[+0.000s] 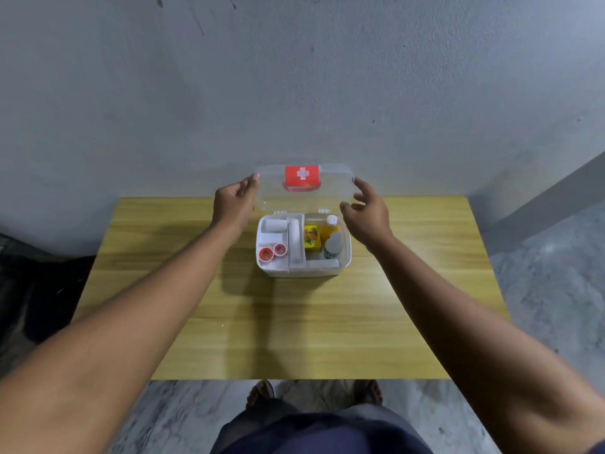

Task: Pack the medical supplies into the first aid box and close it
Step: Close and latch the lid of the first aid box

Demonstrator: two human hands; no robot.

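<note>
1. Your left hand (pixel 234 201) is up at the left side of the clear lid (pixel 304 188). Its fingers are bent in, and the fingertips touch the lid's top left corner.
2. Your right hand (pixel 366 211) is at the right side of the lid. Its fingers are spread wide and curl toward the lid's right edge. You cannot tell if they touch it or just sit beside it.
3. The lid stands up, open, at the back of the first aid box (pixel 302 245). It has a red sticker (pixel 302 175) with a white cross on it.
4. The white box sits on the worktop (pixel 409 290), near the far edge and about in the middle from left to right.
5. In the left part of the box lie a white bandage roll (pixel 274 225) and two red tape rolls (pixel 271 252), side by side.
6. A white handle (pixel 295 242) runs down the middle of the box.
7. In the right part are a yellow box (pixel 312 236), an orange bottle (pixel 330 228) with a white cap, and a dark bottle (pixel 333 245) with a grey cap, all close together.
8. The worktop is yellow wood and stands against a grey wall (pixel 294 77).
</note>
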